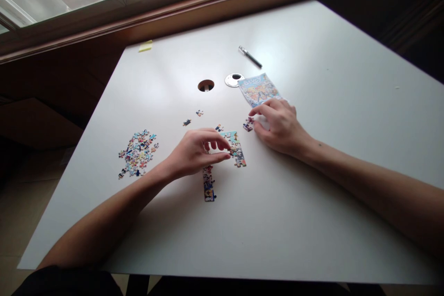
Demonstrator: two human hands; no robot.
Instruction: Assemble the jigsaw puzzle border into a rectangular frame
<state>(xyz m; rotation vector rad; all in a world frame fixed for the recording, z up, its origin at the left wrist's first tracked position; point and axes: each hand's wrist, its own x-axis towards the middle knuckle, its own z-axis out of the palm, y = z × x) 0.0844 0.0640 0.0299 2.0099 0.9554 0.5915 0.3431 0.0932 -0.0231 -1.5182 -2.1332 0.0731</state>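
My left hand (199, 150) hovers over a partly joined jigsaw puzzle (239, 156), thumb and forefinger pinched on a small puzzle piece (230, 151). Part of the puzzle is hidden behind that hand; a joined strip (208, 187) shows below it. My right hand (279, 125) rests on the table, thumb and forefinger apart, beside a few purple puzzle pieces (248, 124). Just beyond its knuckles lies a picture sheet (258, 89), partly covered by the hand. Single loose pieces lie above my left hand, among them a dark piece (187, 122).
A pile of loose puzzle pieces (138, 152) lies on the left of the white table (277, 222). Farther back are a round cable hole (206, 85), a round metal cover (231, 80), a pen (250, 57) and a yellow slip (145, 46). A window runs behind.
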